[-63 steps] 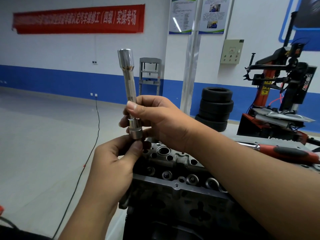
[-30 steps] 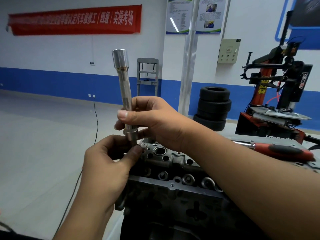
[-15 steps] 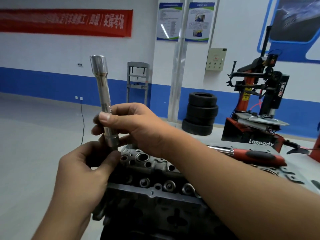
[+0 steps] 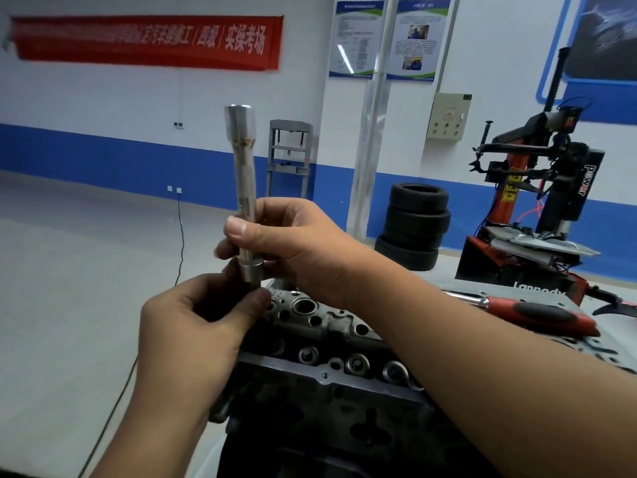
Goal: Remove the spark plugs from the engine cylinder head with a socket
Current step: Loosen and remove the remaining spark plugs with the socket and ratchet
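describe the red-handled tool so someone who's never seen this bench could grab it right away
Start at the dark engine cylinder head in front of the person. Behind the right forearm, on the grey surface to its right, lies the ratchet wrench: a chrome shaft and the only red-and-black handle there.

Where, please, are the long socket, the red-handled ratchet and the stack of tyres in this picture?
long socket (image 4: 245, 188): head view, on its bare shaft above the right hand.
red-handled ratchet (image 4: 537, 313): head view, on the black part of its grip.
stack of tyres (image 4: 415, 224): head view, on a middle tyre's sidewall.

A long silver socket (image 4: 245, 188) stands nearly upright above the dark cylinder head (image 4: 327, 343).
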The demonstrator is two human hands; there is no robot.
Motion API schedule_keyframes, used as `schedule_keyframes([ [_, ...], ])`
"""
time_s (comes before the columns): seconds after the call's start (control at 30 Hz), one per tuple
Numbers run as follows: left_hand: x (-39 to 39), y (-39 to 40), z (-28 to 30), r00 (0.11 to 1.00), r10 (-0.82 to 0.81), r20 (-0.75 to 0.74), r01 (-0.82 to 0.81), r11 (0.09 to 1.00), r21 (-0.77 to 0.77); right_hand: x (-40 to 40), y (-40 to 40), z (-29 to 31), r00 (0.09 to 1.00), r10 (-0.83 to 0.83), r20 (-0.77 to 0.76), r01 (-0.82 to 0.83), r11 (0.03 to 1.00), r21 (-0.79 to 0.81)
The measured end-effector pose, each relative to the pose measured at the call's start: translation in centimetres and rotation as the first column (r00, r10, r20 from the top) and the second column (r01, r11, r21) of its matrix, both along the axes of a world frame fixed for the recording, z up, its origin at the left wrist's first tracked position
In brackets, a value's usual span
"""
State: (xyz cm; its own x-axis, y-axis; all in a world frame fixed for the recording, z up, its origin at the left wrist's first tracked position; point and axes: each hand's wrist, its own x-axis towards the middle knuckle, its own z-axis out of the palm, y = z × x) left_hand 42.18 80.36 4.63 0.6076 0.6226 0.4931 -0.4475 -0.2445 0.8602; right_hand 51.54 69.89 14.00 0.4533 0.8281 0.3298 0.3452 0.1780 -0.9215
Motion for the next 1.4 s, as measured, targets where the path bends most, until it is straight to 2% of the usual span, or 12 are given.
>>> schedule_keyframes([
  [0.2, -0.24, 0.1, -0.04, 1.0, -0.016, -0.019, 0.018, 0.992, 0.127, 0.33, 0.04, -0.03, 1.0, 0.012, 0.004, -0.012, 1.0, 0.022],
  [0.43, 0.13, 0.21, -0.3, 0.999, 0.012, 0.032, -0.014, 0.998, 0.062, 0.3, 0.17, -0.08, 0.999, 0.042, -0.012, -0.042, 0.999, 0.002],
  [0.6, 0.2, 0.31, -0.48, 0.998, -0.047, 0.042, 0.043, 0.994, 0.098, 0.44, -0.05, -0.12, 1.0, 0.025, 0.005, -0.025, 0.999, 0.025],
  [0.73, 0.36, 0.35, -0.39, 1.0, 0.007, 0.03, -0.009, 0.998, 0.059, 0.4, -0.01, -0.07, 0.996, 0.083, 0.013, -0.083, 0.996, -0.021],
  [0.83, 0.19, -0.09, -0.14, 0.997, 0.004, 0.074, -0.005, 1.0, 0.015, 0.28, 0.15, -0.17, 0.998, 0.06, 0.014, -0.06, 0.998, -0.011],
  [1.0, -0.01, 0.12, -0.34, 0.996, -0.066, 0.061, 0.061, 0.995, 0.073, 0.52, 0.1, -0.18, 0.998, 0.051, 0.036, -0.051, 0.999, -0.01],
  [1.13, 0.24, 0.51, -0.62, 1.0, 0.006, 0.017, -0.007, 0.996, 0.089, 0.4, 0.07, -0.05, 0.998, 0.059, 0.006, -0.059, 0.998, -0.028],
  [1.23, 0.2, 0.07, -0.34, 0.998, 0.045, 0.045, -0.047, 0.997, 0.054, 0.25, 0.05, -0.08, 0.999, 0.047, 0.016, -0.046, 0.999, -0.017],
  [1.4, -0.1, 0.01, -0.28, 0.998, -0.014, 0.055, 0.011, 0.999, 0.051, 0.3, 0.04, 0.06, 0.999, 0.036, 0.031, -0.036, 0.999, -0.015],
])
